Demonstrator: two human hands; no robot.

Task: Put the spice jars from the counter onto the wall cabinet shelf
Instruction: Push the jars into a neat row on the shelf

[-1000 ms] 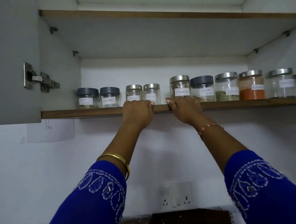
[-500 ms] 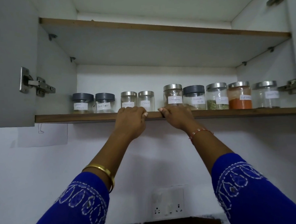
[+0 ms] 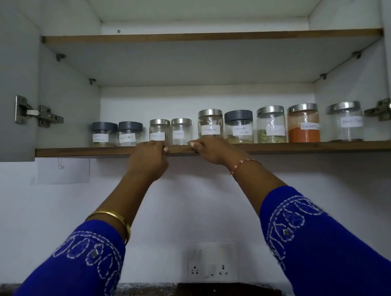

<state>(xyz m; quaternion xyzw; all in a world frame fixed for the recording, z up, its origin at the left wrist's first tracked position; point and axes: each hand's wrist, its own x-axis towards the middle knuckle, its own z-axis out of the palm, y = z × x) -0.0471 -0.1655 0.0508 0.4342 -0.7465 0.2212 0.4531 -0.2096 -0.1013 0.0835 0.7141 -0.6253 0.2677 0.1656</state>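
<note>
Spice jars (image 3: 227,128): nine stand in one row on the shelf (image 3: 77,151), behind its front edge, labels facing you.
Clove jar (image 3: 181,131): just behind the shelf edge, above the gap between your two hands.
Left hand (image 3: 150,157): your fingers curl over the shelf edge, gripping it below the jar left of the clove jar.
Right hand (image 3: 212,148): grips the same edge, just right of your left hand, below the tall steel-lidded jar (image 3: 210,122).
Cabinet doors (image 3: 3,78): open either side of the shelf.

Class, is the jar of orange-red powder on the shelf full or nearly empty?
Nearly full: in the orange-red powder jar, powder reaches almost up to its steel lid.
</note>
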